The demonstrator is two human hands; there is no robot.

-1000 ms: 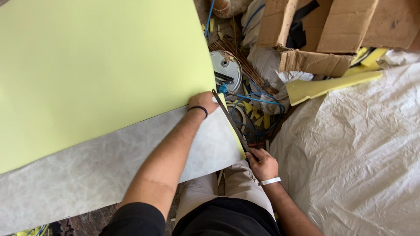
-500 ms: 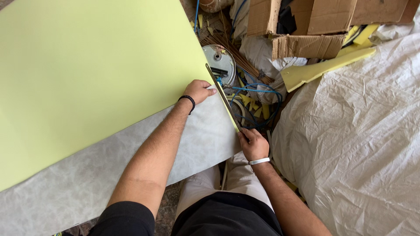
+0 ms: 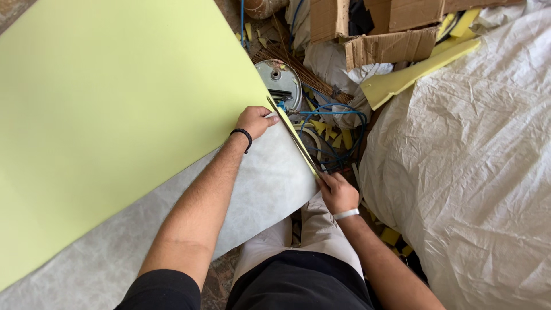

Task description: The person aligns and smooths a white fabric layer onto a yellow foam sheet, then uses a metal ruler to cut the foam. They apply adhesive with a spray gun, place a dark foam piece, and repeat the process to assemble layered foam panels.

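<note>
pressing the corner of the yellow-green foam sheet on the surface, the left hand has barely shifted, fingers curled; the right hand, closed on the long blade, has drawn nearer along the sheet's edge.

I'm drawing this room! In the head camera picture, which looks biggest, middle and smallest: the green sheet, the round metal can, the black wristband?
1. Green sheet, by far the largest.
2. Round metal can, lying farther from the camera.
3. Black wristband on the left hand, smallest.
</note>
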